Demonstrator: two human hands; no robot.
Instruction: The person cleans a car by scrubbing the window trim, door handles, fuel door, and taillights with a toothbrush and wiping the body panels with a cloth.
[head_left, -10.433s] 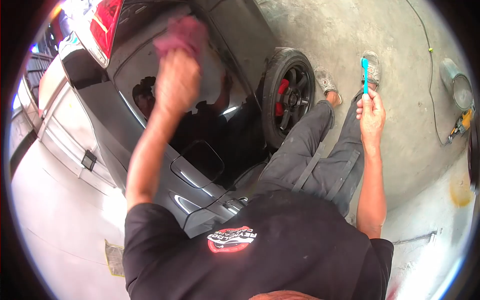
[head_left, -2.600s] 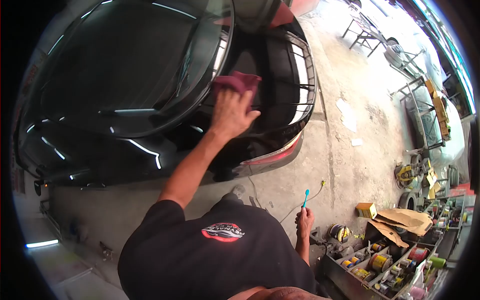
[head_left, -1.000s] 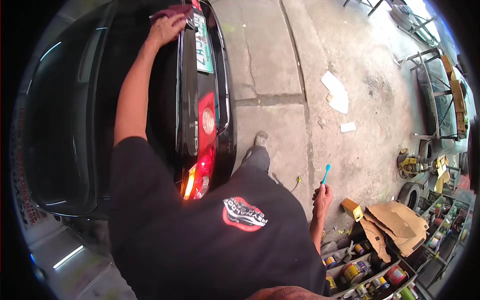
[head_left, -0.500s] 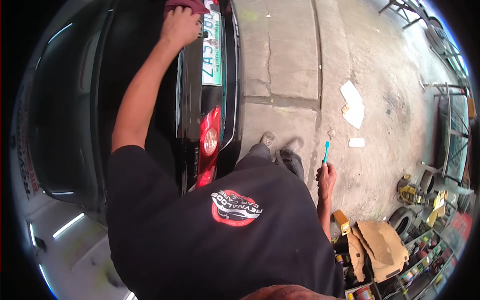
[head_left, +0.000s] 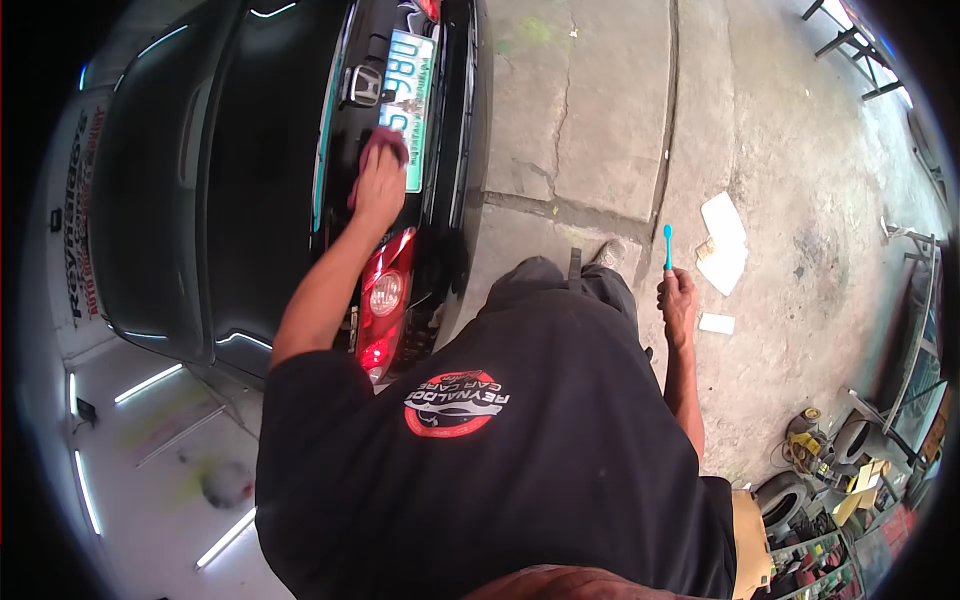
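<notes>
My left hand [head_left: 378,192] is closed on a bunched maroon cloth [head_left: 384,148], pressed against the back of a black car [head_left: 265,190]. The cloth lies at the edge of the green-and-white license plate [head_left: 413,165] and covers part of it. Just beyond the cloth is the Honda emblem [head_left: 366,86], and closer to me sits the red tail light [head_left: 386,292]. On the other side, my right hand [head_left: 680,303] grips a turquoise toothbrush [head_left: 668,245] by its handle, head pointing up, held over the floor and apart from the car.
Concrete floor [head_left: 610,110] with a groove runs along the car. White paper sheets [head_left: 722,245] and a small white piece [head_left: 716,323] lie on it. Tires [head_left: 782,498], a yellow machine [head_left: 803,447], cardboard [head_left: 750,540] and metal racks [head_left: 910,350] stand at the right.
My left hand has brought the cloth back toward me along the plate, uncovering the emblem. My right hand still holds the toothbrush, and the whole view has shifted.
</notes>
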